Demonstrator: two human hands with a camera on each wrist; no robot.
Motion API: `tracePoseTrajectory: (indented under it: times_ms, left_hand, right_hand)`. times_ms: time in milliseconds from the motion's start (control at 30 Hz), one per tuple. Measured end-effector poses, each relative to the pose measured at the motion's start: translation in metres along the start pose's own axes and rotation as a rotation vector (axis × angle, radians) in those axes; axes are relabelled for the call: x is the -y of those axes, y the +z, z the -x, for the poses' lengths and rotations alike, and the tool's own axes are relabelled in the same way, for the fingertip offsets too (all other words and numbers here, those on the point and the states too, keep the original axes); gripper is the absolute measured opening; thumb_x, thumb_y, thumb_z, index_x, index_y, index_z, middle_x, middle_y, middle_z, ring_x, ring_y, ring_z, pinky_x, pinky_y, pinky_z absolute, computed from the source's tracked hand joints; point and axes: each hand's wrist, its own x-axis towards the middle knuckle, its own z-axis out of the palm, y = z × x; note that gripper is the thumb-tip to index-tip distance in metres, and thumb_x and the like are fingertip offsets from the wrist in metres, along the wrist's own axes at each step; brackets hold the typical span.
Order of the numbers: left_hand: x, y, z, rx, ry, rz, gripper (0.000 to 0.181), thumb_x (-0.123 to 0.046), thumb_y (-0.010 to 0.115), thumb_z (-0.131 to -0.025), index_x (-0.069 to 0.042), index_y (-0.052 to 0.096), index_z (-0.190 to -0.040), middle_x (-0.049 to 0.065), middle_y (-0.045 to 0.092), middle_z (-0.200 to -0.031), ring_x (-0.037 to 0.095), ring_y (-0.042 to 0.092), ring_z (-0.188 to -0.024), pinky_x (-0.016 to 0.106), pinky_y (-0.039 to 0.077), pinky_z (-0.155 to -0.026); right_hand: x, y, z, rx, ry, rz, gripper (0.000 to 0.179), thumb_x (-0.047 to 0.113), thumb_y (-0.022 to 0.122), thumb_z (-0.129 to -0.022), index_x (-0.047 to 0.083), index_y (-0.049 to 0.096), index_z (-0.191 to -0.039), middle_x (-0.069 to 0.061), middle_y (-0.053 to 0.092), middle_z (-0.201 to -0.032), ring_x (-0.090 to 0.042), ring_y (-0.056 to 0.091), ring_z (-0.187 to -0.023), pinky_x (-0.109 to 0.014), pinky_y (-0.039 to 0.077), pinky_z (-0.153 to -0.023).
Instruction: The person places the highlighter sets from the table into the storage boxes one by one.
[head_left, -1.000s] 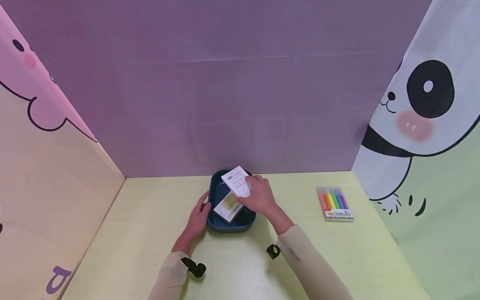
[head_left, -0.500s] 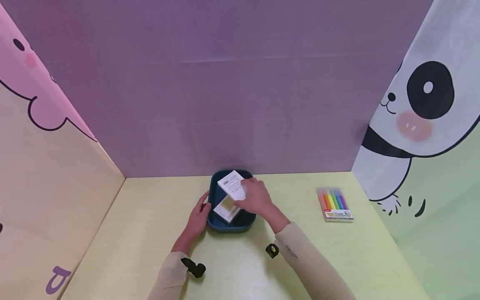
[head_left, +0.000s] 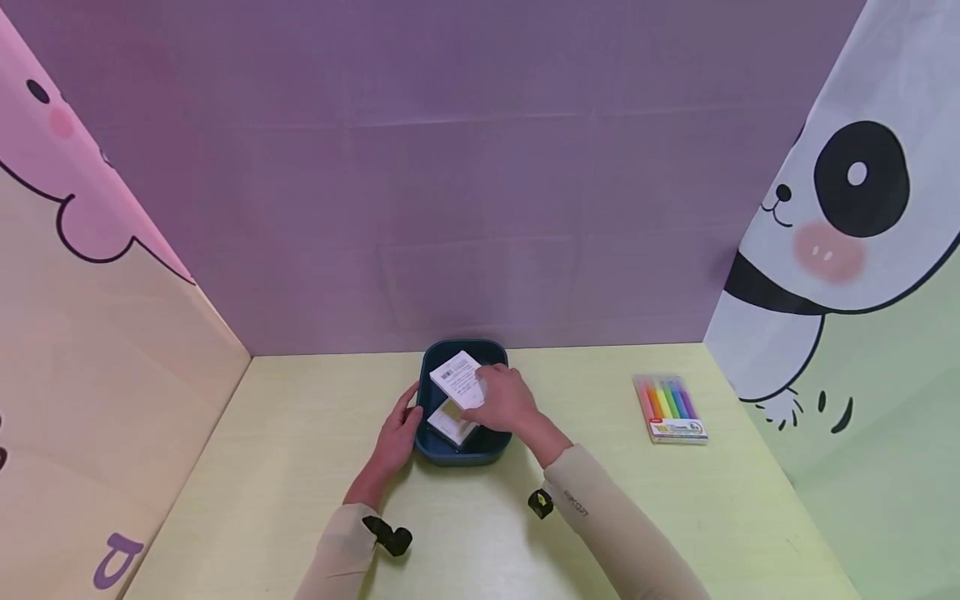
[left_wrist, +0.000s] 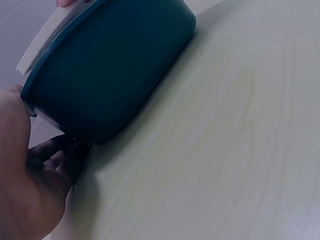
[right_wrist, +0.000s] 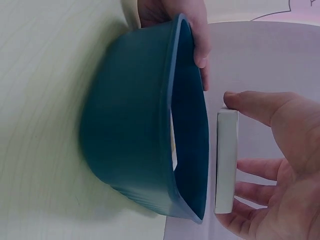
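Right hand: thumb at one end of a white box, fingers at the other, box pinched between them. Printed face with barcode up in the head view. Box is over the bin; right wrist view shows a narrow gap between box and rim, so apart from it.

Left hand: gripping the bin's left side, thumb at the rim, fingers against the outer wall.

Against a second ago: right hand and white box have shifted left and nearer the person. Left hand and bin look unchanged.

Second box inside the bin, gold panel on its upper face, set askew. The white box now covers more of it than earlier. In the left wrist view the bin's wall blocks sight of the inside.

Farther out: bin stands on the pale table, near the purple wall. Pack of markers well apart, to the right; same spot as before. Nothing between it and the bin. Pale sleeves, a black mount at the left wrist. Panda print on the right-hand wall, pink cartoon on the left.
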Motion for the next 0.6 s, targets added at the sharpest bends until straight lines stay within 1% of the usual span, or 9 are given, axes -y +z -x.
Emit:
tracePoseTrajectory:
  times_ms: [100, 200, 333, 433, 600]
  left_hand:
    - [0.001, 0.000, 0.000, -0.003, 0.004, -0.005, 0.047, -0.018, 0.044, -0.104, -0.019, 0.036, -0.151, 0.023, 0.059, -0.127, 0.034, 0.053, -0.117, 0.050, 0.035, -0.103]
    - [0.002, 0.000, -0.001, -0.004, -0.007, 0.003, 0.047, -0.020, 0.044, -0.104, -0.021, 0.036, -0.151, 0.023, 0.058, -0.128, 0.034, 0.052, -0.118, 0.051, 0.034, -0.104]
    - [0.002, 0.000, -0.001, -0.001, -0.021, 0.005, 0.047, -0.021, 0.045, -0.104, -0.022, 0.036, -0.151, 0.024, 0.056, -0.130, 0.036, 0.051, -0.120, 0.052, 0.033, -0.105]
    - [0.001, 0.000, 0.000, 0.001, -0.031, 0.003, 0.047, -0.022, 0.045, -0.104, -0.024, 0.036, -0.151, 0.023, 0.055, -0.132, 0.035, 0.051, -0.121, 0.052, 0.033, -0.106]
    - [0.000, -0.001, 0.000, 0.003, -0.029, 0.006, 0.048, -0.022, 0.045, -0.104, -0.023, 0.036, -0.151, 0.023, 0.055, -0.132, 0.036, 0.051, -0.120, 0.053, 0.033, -0.105]
  right_hand:
    - [0.001, 0.003, -0.001, 0.014, -0.007, 0.026, 0.075, 0.045, 0.083, -0.070, 0.003, 0.059, -0.127, -0.012, 0.061, -0.118, -0.029, 0.054, -0.101, -0.039, 0.047, -0.085]
    - [0.001, 0.005, -0.003, 0.026, -0.009, 0.033, 0.075, 0.045, 0.083, -0.071, 0.002, 0.059, -0.128, -0.012, 0.061, -0.116, -0.028, 0.054, -0.101, -0.040, 0.046, -0.087]
    - [0.001, 0.009, -0.005, 0.043, 0.007, 0.046, 0.076, 0.048, 0.082, -0.071, 0.003, 0.059, -0.128, -0.012, 0.061, -0.117, -0.027, 0.055, -0.099, -0.038, 0.048, -0.084]
    - [-0.001, 0.013, -0.006, 0.046, 0.021, 0.050, 0.077, 0.050, 0.082, -0.070, 0.004, 0.060, -0.127, -0.011, 0.061, -0.116, -0.026, 0.056, -0.096, -0.037, 0.050, -0.079]
    - [-0.002, 0.016, -0.006, 0.049, 0.038, 0.038, 0.076, 0.051, 0.082, -0.068, 0.004, 0.061, -0.125, -0.010, 0.061, -0.113, -0.025, 0.056, -0.093, -0.036, 0.050, -0.076]
